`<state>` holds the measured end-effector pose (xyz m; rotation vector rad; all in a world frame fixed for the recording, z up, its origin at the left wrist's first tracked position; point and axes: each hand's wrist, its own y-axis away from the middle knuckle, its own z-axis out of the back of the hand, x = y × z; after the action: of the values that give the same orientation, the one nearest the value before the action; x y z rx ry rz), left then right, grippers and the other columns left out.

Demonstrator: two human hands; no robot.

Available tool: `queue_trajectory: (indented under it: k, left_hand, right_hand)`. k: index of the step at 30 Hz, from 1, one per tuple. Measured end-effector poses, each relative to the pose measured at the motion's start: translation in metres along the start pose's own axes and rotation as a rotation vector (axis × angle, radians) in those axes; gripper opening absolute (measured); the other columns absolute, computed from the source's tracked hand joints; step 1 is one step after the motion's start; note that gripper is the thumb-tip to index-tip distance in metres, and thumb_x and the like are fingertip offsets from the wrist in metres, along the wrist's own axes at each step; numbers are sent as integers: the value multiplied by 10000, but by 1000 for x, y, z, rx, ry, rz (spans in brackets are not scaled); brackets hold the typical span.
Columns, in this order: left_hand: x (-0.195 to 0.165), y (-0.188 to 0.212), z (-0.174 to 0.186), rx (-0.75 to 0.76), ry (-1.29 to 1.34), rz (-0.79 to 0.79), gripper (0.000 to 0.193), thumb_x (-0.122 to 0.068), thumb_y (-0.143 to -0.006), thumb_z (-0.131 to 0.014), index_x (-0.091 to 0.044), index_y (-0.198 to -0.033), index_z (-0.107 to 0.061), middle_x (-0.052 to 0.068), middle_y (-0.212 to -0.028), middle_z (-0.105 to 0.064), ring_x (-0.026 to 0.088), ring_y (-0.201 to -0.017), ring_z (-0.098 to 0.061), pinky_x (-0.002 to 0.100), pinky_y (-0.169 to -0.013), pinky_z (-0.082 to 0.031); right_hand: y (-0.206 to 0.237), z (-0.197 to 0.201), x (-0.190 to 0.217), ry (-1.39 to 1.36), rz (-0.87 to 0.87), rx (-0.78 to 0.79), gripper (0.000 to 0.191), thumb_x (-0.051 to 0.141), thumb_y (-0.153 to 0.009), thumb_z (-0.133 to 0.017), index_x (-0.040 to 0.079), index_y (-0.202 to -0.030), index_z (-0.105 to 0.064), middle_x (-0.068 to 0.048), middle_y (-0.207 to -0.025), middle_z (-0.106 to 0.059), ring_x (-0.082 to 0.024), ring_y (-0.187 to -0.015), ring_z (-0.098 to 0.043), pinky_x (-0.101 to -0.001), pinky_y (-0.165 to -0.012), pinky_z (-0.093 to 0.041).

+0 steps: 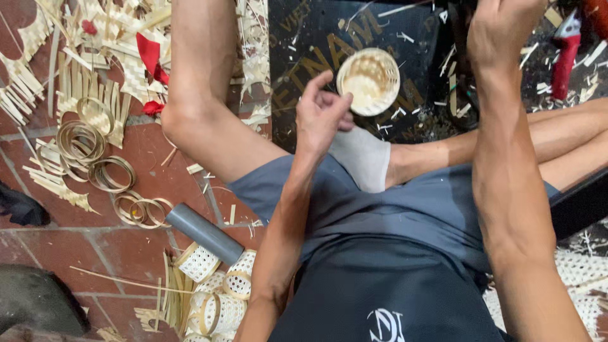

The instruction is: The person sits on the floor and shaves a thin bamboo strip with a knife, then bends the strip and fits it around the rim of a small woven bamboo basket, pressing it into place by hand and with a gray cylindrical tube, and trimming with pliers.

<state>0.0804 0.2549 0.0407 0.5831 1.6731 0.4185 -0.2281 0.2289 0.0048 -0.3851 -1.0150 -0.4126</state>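
Note:
I sit cross-legged on the floor. My left hand (324,114) grips the near rim of a small round woven bamboo basket (369,81), thumb raised and fingers curled against its edge. The basket's open side faces up, over a dark mat (304,44) strewn with bamboo shavings. My right hand (501,28) reaches far forward to the frame's top edge, back of the hand toward me. Its fingers are cut off by the frame, so what they touch is hidden. A foot in a grey sock (362,157) lies just below my left hand.
On the red tiled floor at the left lie loose bamboo rings (95,158), flat bamboo strips (38,82) and red cloth scraps (152,57). A grey tube (204,233) lies beside several small woven baskets (218,294). A red-handled tool (565,57) rests at the top right.

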Motion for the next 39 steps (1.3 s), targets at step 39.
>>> queue_trajectory:
  k: [39]
  left_hand:
    - [15,1,-30,-97,-922,-766,362,-102,-1008,-679,-51,-1364,-637,103,-947,-577,262,-767,-654,381,-665,-541]
  right_hand:
    - [57,-20,66,490,712,351,289,168,-980,-815,70,-804,-608,-89,-790,-612,-285,-712,-657,-399,-599,-502]
